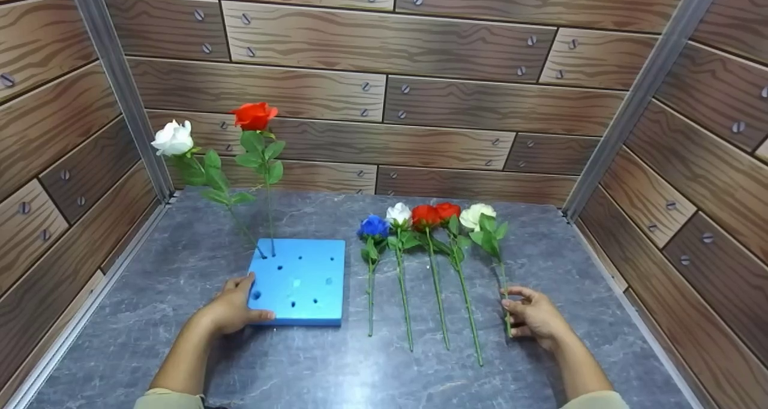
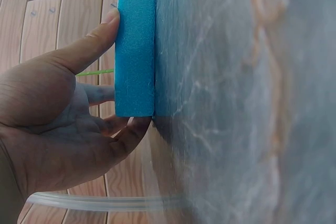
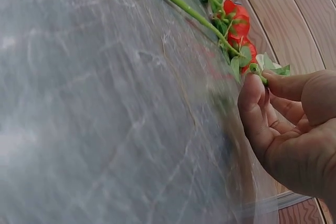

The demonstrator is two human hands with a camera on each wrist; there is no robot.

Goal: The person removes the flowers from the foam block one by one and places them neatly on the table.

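My left hand holds the near left corner of a blue foam block, thumb on its front edge and fingers along its left side. In the left wrist view the thumb presses against the block. A white rose and a red rose stand in holes at the block's far left, the white one leaning left. My right hand pinches the lower stem of a cream-white rose between thumb and fingers. In the right wrist view the stem end shows at the fingertips.
Left of the cream-white rose lie a blue rose, a white rose and two red roses, one partly overlapping the other. Several holes dot the block's top. Wood-patterned walls enclose the grey marbled table at back and sides.
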